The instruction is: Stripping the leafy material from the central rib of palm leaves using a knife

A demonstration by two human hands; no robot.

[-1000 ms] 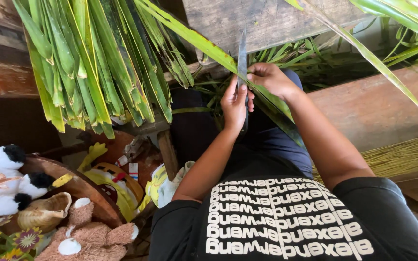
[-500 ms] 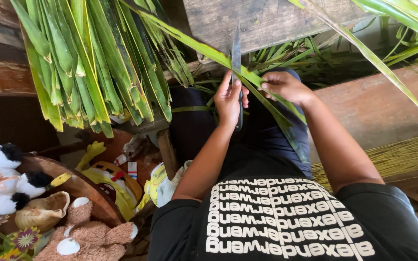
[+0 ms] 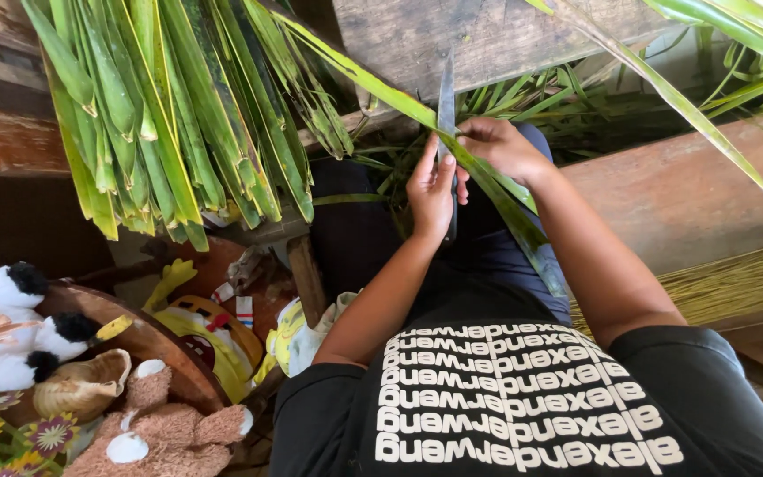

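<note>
Our left hand (image 3: 432,190) is clenched round the dark handle of a long, thin steel knife (image 3: 445,93), blade pointing up & away from us. Our right hand (image 3: 503,146) pinches a long green palm leaf strip (image 3: 496,190), smooth & glossy w/ a yellowish edge. The strip runs diagonally from far left, crosses the blade just above the left thumb, passes under the right fingers, then trails near & right over the lap. Hands sit just beside each other, blade btwn them. Far left hangs a bundle of cut green palm leaves (image 3: 161,115), flat & ribbed. Right, a heap of thin straw-coloured leaf ribs (image 3: 735,283) lies on a worn wooden plank (image 3: 682,194).
</note>
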